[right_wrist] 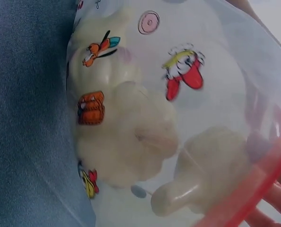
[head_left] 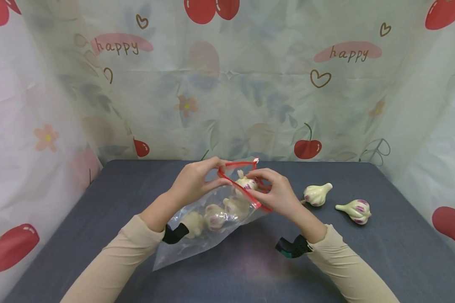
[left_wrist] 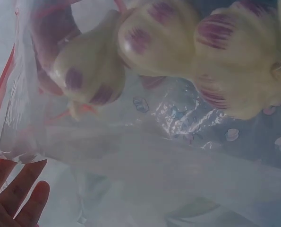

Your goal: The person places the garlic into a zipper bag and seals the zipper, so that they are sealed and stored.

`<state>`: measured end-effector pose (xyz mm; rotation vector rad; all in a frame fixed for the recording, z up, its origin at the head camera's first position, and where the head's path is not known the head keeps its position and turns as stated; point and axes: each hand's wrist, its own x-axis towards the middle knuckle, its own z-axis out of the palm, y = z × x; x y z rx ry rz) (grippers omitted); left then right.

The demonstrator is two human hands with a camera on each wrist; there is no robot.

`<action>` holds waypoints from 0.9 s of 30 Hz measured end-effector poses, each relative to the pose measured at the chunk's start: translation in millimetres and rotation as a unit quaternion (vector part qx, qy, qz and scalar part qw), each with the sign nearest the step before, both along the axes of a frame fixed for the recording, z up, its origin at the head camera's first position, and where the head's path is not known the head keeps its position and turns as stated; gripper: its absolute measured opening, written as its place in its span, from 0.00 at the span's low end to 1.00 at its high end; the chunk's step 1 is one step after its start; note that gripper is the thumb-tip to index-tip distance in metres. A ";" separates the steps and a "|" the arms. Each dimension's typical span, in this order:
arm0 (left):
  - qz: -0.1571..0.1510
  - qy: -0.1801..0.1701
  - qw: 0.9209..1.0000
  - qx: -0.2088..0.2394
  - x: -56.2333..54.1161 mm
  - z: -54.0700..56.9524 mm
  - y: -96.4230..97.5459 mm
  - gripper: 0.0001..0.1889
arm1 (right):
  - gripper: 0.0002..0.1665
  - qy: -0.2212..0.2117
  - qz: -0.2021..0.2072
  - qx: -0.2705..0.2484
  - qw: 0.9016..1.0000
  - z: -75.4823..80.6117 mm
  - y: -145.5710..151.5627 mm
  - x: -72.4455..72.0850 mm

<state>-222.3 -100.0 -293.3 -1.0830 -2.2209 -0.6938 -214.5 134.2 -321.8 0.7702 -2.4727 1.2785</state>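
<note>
Left hand [head_left: 195, 181] pinches the red rim [head_left: 257, 204] of a clear bag [head_left: 208, 245]; right hand [head_left: 276, 192] holds a garlic bulb [head_left: 246, 184] between thumb and fingers at the bag's mouth. Three bulbs [head_left: 215, 216] lie lower inside. Two loose bulbs [head_left: 316, 195] rest on the dark table [head_left: 402, 256], beyond the right hand, near each other, apart.

A clear, red-rimmed bag [head_left: 174, 254] slants open around pale garlic bulbs [head_left: 215, 216], two more [head_left: 317, 195] outside.

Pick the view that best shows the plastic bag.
The head view: it shows most of the plastic bag, red rim to bottom corner. Left wrist shows only part, close up, garlic bulbs inside; right wrist likewise, with clear cartoon prints.
</note>
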 end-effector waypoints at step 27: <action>0.013 -0.021 1.000 0.002 1.1 1.1 -1.1 0.17 | 0.17 -0.052 -0.002 0.001 0.999 -0.8 8.9 3.3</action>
